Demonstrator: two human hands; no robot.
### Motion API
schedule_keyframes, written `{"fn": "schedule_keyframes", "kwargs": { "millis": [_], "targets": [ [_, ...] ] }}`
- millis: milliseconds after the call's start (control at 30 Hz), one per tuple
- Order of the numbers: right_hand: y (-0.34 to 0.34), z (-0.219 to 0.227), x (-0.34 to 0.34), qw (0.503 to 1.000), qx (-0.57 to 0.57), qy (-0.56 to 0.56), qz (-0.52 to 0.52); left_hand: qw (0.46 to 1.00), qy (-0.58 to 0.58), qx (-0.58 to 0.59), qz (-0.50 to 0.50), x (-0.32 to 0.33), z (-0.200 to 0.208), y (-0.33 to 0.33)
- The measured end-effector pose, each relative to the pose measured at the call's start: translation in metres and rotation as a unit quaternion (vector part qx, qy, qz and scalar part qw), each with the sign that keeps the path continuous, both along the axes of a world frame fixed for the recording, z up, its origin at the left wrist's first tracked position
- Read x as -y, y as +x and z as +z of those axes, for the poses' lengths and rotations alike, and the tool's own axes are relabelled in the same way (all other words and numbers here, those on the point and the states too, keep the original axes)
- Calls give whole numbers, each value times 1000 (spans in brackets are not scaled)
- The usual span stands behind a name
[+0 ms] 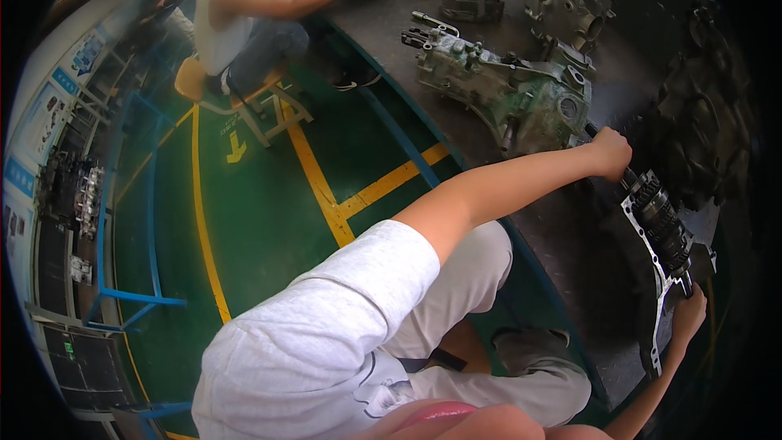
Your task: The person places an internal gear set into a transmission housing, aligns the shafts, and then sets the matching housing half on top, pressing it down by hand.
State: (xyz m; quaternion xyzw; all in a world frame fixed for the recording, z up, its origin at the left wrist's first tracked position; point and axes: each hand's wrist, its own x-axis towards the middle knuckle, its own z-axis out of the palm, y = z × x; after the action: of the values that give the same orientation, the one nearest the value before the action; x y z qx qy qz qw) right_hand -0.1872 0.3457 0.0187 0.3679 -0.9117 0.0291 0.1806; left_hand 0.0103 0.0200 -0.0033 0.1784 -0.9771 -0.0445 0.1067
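From the middle of our view, we see blue-and-white posters (41,122) on the wall between nine and ten o'clock, their print too small for us to make out; the green floor (261,187) carries a yellow arrow (236,148) near half past nine, with faint lettering just above it. Our gear shaft (664,224) lies between our two hands, at five o'clock from the left hand (612,155) and just short of twelve from the right hand (688,314). We have the left fingers closed in a fist around its upper end, a dark tip poking out beyond at eleven o'clock. Our right fingers are bent in at its lower end; we cannot tell how firmly they grip. A silver housing (654,262) runs beside the gears, and a large gearbox casing (521,85) rests at ten o'clock from our left fist
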Motion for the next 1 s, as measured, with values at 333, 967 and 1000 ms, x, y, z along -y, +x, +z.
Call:
{"fn": "schedule_keyframes", "kwargs": {
  "millis": [333, 967, 1000],
  "targets": [
    [7, -1, -1, 1000, -30, -7, 4, 999, 7, 45, -14, 5, 2, -4],
    [0, -8, -4, 998, -62, -3, -5, 997, 24, 65, -26, 6, 9, -2],
    [-3, -10, -5, 997, -73, -6, 2, 997, 27, 71, -27, 6, 9, -3]
  ]
}}
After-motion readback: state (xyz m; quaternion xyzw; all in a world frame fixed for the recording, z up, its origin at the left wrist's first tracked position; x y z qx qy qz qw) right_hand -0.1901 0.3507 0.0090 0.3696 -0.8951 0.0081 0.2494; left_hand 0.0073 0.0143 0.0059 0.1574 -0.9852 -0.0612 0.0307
